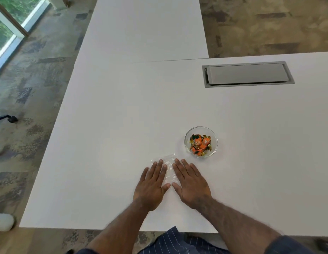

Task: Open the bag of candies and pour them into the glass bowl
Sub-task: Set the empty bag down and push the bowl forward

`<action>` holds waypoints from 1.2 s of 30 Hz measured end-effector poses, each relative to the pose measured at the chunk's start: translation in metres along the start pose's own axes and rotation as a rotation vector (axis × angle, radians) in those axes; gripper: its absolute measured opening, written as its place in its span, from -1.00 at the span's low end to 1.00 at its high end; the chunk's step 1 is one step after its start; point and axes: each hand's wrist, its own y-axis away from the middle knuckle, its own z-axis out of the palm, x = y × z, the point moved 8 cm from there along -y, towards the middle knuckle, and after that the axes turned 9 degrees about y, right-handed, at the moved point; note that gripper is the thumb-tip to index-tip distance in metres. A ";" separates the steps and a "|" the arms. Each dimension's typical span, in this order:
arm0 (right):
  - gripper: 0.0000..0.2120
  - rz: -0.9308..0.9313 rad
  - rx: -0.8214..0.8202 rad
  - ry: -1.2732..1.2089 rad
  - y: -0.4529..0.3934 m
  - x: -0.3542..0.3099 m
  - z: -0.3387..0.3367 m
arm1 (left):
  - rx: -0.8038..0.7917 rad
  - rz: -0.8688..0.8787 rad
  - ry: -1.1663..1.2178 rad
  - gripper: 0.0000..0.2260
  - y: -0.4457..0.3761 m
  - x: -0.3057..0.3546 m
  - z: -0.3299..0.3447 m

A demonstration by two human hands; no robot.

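A wide white table (123, 110) fills the view, with a grey hatch (248, 74) set into it at about two o'clock from the hands. At one o'clock, just beyond the right fingertips, stands the glass bowl (187, 146), and the orange and gold wrapped candies (200, 143) lie heaped inside it, so the pouring looks done. At centre, the clear bag (168, 170) lies flat and seemingly empty on the table. The left hand (152, 186) and right hand (190, 185) are spread flat, palms down, fingers straight, gripping nothing; each rests on one side of the bag, likely to smooth it and keep the light plastic from sliding. The bag's far edge pokes out at twelve o'clock past the fingertips.
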 end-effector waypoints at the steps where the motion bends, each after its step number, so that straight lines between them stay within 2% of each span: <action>1: -0.35 0.004 -0.003 0.004 0.000 0.000 0.000 | 0.008 0.010 -0.007 -0.40 -0.001 -0.001 -0.001; 9: -0.29 0.013 0.010 0.004 -0.005 -0.004 -0.007 | 0.024 0.106 -0.041 -0.37 -0.010 -0.012 -0.011; 11: -0.31 -0.002 0.087 -0.039 -0.005 -0.002 -0.020 | 0.054 0.126 -0.015 -0.33 -0.011 -0.011 -0.014; 14: -0.39 0.000 0.340 -0.154 -0.005 0.009 -0.060 | 0.176 0.095 0.068 -0.30 -0.016 -0.003 -0.032; 18: -0.51 0.063 0.751 -0.228 0.003 0.039 -0.113 | 0.373 0.077 0.391 -0.38 -0.037 0.029 -0.072; 20: -0.55 0.180 0.868 -0.265 0.006 0.061 -0.128 | 0.403 0.026 0.674 -0.41 -0.052 0.045 -0.086; 22: -0.56 0.363 0.910 -0.332 0.005 0.086 -0.133 | 0.339 -0.077 1.022 -0.43 -0.068 0.059 -0.089; 24: -0.55 0.561 0.885 -0.503 0.004 0.112 -0.125 | 0.267 -0.234 1.304 -0.49 -0.082 0.069 -0.084; 27: -0.63 0.897 0.635 -1.152 -0.006 0.143 -0.080 | 0.169 -0.457 1.748 -0.52 -0.100 0.082 -0.067; 29: -0.69 1.040 0.493 -1.502 -0.012 0.143 -0.054 | 0.169 -0.530 1.924 -0.58 -0.107 0.090 -0.060; 32: -0.81 1.035 0.382 -1.693 -0.022 0.136 -0.040 | 0.185 -0.561 2.007 -0.68 -0.111 0.098 -0.055; 36: -0.81 0.989 0.357 -1.759 -0.029 0.126 -0.035 | 0.206 -0.576 1.993 -0.71 -0.114 0.098 -0.052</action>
